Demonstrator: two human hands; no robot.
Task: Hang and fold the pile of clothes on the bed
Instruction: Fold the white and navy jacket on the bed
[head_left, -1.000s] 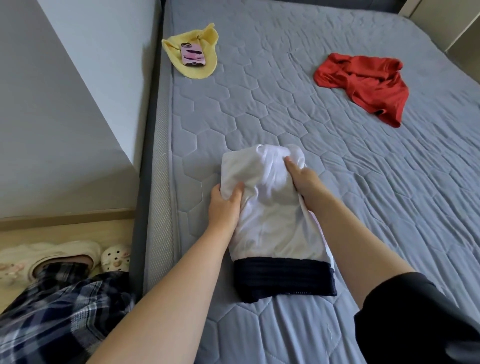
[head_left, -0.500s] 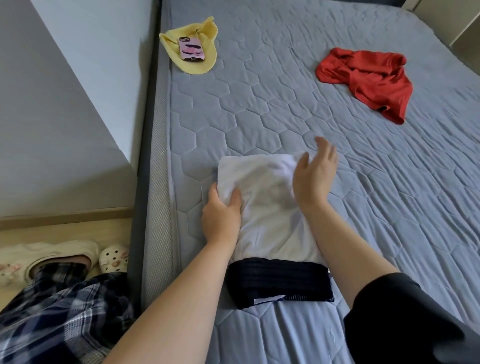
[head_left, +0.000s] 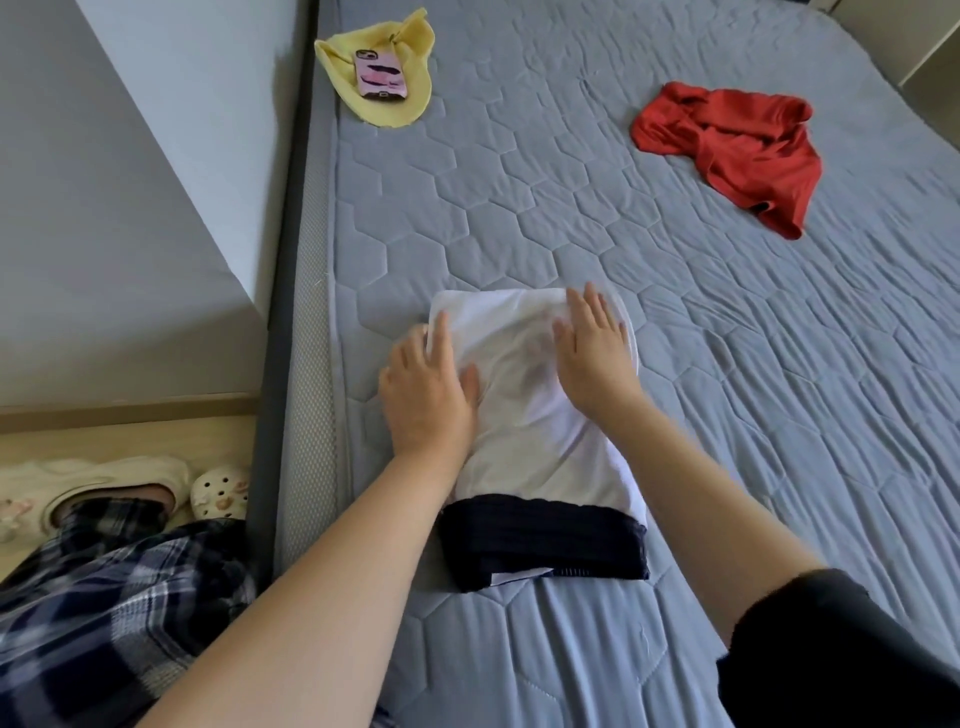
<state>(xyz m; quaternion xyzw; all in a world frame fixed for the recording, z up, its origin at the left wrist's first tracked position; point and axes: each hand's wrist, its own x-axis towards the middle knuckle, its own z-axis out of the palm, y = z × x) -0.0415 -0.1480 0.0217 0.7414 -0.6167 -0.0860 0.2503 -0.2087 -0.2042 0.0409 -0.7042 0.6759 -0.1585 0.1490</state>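
Both spread flat: left grip (head_left: 426, 397), right grip (head_left: 595, 358) pressing white garment (head_left: 524, 431) underneath.

A matt grey mattress (head_left: 519, 208) of quilted cloth, stitched in hexagons, is seen beneath a smooth white garment (head_left: 524, 415) edged at its near end by a dark ribbed knit band (head_left: 545, 540). At far right a soft red garment (head_left: 737, 140) is crumpled. At far left a glossy phone case (head_left: 379, 73) is laid on a yellow cloth (head_left: 410, 98).

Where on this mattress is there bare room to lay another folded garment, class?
Bare mattress lies between the yellow cloth, which carries a phone, and the white garment, and again between that and the red garment. Crowded: the near left edge, where the left hand and right hand press the white garment.
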